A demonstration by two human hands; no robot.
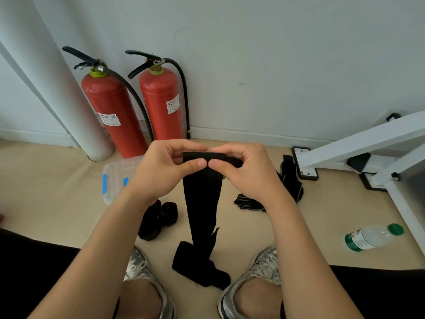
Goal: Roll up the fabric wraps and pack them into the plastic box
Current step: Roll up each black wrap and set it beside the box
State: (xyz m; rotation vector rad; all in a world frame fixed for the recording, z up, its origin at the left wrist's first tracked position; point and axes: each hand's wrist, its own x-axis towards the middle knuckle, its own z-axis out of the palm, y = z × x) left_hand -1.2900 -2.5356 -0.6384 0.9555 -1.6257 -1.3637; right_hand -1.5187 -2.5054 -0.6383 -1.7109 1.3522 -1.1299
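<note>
Black fabric wrap (202,196) hangs from both hands, its rolled top edge held level. The left hand (165,171) and right hand (246,173) each pinch it between thumb and curled fingers, the thumb tips touching. The strip drops to the beige floor (322,217), where its lower end lies crumpled between two silver shoes (264,263). Bare floor lies open around the strip on both sides and on toward the skirting of the wall (276,65). Left of the left hand lies the clear plastic box (112,178) with blue clips, its near side hidden behind the left forearm. Two rolled wraps (161,217) sit just below it. Loose wraps (289,180) lie heaped behind the right wrist, near the foot of a white metal frame (358,143) that is cut off at the right edge. Two red fire extinguishers (161,102) stand against the wall beside a white pipe (69,93); their white labels are too small to read. A water bottle (370,238) with a green cap lies on its side at the right, its green label unreadable too.
</note>
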